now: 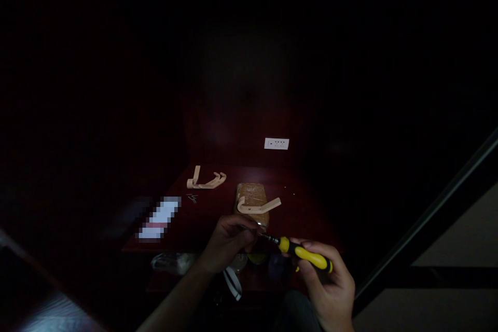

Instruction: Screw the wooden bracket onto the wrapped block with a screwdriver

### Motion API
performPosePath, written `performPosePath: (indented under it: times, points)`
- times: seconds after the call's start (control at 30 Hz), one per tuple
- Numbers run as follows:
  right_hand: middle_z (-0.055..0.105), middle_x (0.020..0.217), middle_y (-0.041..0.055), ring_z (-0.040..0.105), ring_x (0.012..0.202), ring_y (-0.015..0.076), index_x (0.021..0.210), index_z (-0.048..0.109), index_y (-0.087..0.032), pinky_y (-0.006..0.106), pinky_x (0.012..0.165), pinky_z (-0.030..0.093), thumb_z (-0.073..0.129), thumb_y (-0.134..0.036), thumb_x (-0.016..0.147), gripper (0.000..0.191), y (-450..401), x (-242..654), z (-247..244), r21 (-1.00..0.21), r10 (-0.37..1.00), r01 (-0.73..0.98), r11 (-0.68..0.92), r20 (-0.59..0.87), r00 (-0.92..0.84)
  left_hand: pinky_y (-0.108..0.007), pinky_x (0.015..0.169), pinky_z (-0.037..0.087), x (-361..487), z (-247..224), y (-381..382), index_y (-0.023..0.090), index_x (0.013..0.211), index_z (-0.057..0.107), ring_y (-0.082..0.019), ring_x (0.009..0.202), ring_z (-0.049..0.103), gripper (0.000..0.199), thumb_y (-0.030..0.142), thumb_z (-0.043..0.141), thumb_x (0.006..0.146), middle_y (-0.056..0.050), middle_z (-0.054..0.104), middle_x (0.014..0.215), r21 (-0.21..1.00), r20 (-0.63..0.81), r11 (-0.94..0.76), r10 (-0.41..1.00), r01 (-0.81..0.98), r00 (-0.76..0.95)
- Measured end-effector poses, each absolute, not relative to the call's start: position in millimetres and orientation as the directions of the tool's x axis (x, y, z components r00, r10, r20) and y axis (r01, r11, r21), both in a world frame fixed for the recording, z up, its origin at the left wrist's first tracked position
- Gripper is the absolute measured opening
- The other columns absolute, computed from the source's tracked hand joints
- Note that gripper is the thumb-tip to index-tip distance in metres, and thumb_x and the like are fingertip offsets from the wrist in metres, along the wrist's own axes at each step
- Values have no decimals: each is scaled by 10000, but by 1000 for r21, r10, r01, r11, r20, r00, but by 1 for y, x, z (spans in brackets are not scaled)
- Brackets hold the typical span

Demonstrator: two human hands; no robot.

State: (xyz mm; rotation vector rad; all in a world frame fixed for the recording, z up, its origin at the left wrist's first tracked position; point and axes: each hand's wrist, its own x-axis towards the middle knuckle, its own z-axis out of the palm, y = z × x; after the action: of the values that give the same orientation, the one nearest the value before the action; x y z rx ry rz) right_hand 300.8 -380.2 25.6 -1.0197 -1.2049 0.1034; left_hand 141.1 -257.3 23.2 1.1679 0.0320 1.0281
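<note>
My right hand (330,285) is closed round a yellow and black screwdriver (311,258), its metal shaft pointing left. At the shaft's tip, the fingers of my left hand (229,241) are pinched together; what they hold is too small and dark to make out. Just beyond my hands, a curved pale wooden hook (254,209) lies on a brown block in clear wrapping (251,191). More pale wooden hooks (208,184) rest farther back on the left of the dark red table (213,207), with several small screws (192,197) in front of them.
A blurred-out bright rectangle (159,219) is at the table's left edge. A white socket panel (276,143) is on the back wall. Below the tabletop, a lower shelf holds a clear plastic bag (171,263), jars and a white strap (232,282). A slanting edge runs along the right.
</note>
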Motion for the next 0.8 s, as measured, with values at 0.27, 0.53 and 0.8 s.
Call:
performPosePath:
  times: [0.27, 0.53, 0.8]
  points:
    - [713, 875, 65, 692, 818, 213, 919, 650, -229, 280, 691, 574, 674, -157, 762, 174, -386, 295, 27, -722, 565, 377, 580, 690, 452, -162, 486, 366, 157, 33, -277, 237, 803, 691, -19, 502, 464, 119, 321, 735, 733, 25, 594, 732, 646, 474, 218, 637, -732, 608]
    - [700, 918, 101, 686, 678, 207, 964, 601, -215, 300, 585, 572, 649, -247, 800, 174, -389, 293, 12, -840, 687, 138, 525, 514, 513, -173, 486, 365, 161, 37, -281, 254, 799, 705, -45, 538, 491, 82, 299, 732, 736, 16, 595, 725, 613, 514, 251, 594, -749, 620]
    - [678, 735, 66, 640, 627, 201, 1026, 548, -212, 317, 555, 529, 607, -359, 831, 250, -390, 288, -8, -889, 783, -106, 446, 330, 527, -196, 520, 394, 163, 38, -283, 213, 741, 686, -72, 587, 527, 197, 374, 775, 670, 15, 590, 707, 698, 425, 191, 664, -690, 615]
